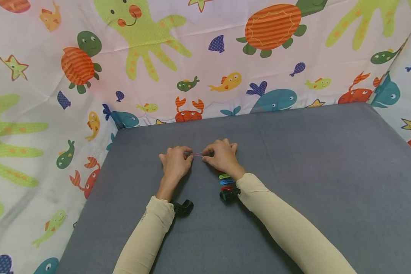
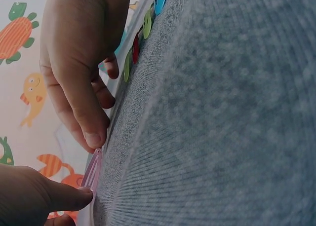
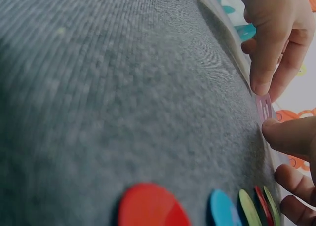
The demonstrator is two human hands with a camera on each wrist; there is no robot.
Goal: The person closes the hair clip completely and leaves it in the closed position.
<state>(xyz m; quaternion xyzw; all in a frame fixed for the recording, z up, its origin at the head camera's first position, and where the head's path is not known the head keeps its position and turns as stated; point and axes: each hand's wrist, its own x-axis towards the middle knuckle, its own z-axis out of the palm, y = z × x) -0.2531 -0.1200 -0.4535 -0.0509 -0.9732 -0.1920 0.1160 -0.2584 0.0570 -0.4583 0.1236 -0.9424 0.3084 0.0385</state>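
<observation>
A lilac snap hair clip is stretched between my two hands over the grey table. My left hand pinches one end between thumb and fingers. At the other end, the thumb and fingertips of my right hand pinch the clip. From the left wrist the slotted clip shows its narrow tip in the right hand, with the left thumb on its wider end. The right wrist view shows the same clip between both thumbs.
Beneath my right wrist lies a row of snap clips: a yellow-green clip, a blue clip and a red clip among them. The grey table meets a sea-animal curtain at the back and left.
</observation>
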